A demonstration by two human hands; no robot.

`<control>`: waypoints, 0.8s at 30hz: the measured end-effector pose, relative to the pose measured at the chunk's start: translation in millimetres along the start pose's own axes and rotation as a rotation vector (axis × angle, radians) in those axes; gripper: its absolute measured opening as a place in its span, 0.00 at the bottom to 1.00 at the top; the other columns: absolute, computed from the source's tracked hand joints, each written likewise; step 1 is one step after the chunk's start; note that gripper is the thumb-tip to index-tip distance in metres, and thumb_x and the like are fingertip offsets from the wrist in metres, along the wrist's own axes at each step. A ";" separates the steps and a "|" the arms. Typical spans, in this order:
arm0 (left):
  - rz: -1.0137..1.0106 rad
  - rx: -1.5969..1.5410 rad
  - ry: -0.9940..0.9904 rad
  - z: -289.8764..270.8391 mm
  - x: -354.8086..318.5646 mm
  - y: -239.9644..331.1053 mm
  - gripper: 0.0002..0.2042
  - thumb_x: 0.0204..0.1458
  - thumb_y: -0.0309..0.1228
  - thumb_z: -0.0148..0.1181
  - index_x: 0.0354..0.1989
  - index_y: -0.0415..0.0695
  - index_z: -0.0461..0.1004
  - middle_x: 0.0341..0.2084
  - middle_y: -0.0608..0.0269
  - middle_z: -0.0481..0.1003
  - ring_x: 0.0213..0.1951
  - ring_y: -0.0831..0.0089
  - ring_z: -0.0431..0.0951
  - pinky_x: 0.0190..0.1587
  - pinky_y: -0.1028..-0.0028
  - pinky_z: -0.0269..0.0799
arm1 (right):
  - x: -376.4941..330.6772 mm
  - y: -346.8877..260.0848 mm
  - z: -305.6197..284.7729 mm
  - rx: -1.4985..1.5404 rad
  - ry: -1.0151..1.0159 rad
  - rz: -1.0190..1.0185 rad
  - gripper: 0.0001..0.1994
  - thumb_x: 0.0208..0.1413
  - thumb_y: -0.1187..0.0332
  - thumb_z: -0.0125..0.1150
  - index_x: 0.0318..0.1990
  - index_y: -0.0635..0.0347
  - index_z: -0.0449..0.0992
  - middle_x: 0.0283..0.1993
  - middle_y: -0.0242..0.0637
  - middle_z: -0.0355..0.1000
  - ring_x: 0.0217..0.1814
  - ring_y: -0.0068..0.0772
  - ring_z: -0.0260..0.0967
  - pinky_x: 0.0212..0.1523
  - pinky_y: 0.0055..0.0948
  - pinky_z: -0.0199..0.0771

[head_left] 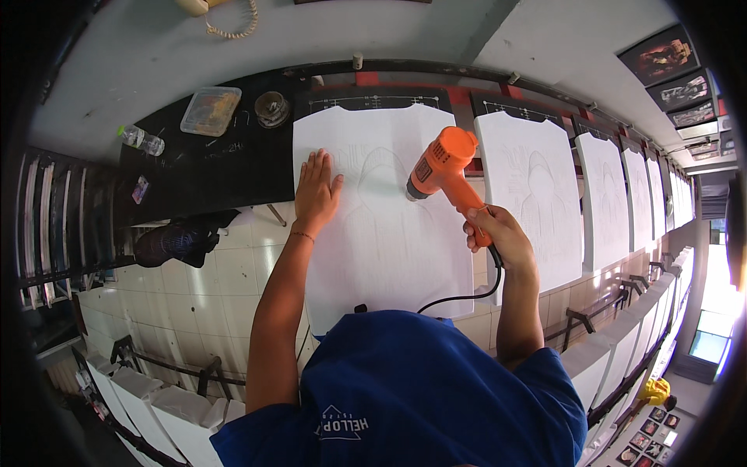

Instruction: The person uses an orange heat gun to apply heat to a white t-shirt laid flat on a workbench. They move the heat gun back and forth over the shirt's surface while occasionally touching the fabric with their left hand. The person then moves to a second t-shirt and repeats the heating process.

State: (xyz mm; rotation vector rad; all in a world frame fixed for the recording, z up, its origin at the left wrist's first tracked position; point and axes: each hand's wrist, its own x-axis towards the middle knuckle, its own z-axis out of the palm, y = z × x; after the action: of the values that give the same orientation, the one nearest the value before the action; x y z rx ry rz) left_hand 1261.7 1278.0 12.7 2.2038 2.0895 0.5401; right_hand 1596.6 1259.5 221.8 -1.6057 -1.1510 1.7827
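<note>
An orange heat gun (443, 161) is gripped by its handle in my right hand (498, 231). Its dark nozzle points down and left, over a white T-shirt (389, 257) stretched flat on a dark board (373, 100). Faint grey line art of a hooded figure (384, 175) shows on the shirt below the nozzle. My left hand (317, 187) lies flat on the shirt's left side, fingers extended and holding nothing. From the handle a black cord (467, 296) curves down toward my body.
More white shirts on boards (533, 187) run in a row to the right. At left a black table (194, 171) bears a plastic container (211, 110), a round tin (271, 109) and a bottle (142, 140). Behind me stand more racks of white shirts (615, 342); a person in yellow (656, 391) is far off.
</note>
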 end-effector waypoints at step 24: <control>-0.236 -0.111 0.010 -19.0 -124.6 18.2 0.30 0.66 0.43 0.36 0.69 0.33 0.46 0.69 0.42 0.47 0.70 0.42 0.46 0.70 0.50 0.44 | -9.8 18.1 29.5 0.019 -0.119 -0.012 0.15 0.60 0.60 0.57 0.39 0.65 0.70 0.27 0.32 0.69 0.24 0.21 0.70 0.27 0.22 0.71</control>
State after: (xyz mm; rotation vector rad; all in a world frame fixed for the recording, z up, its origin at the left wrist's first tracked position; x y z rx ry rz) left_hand 1271.0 1151.1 9.3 1.8666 2.2246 0.6296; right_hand 1573.5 1234.1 211.1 -1.4968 -1.1901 1.8976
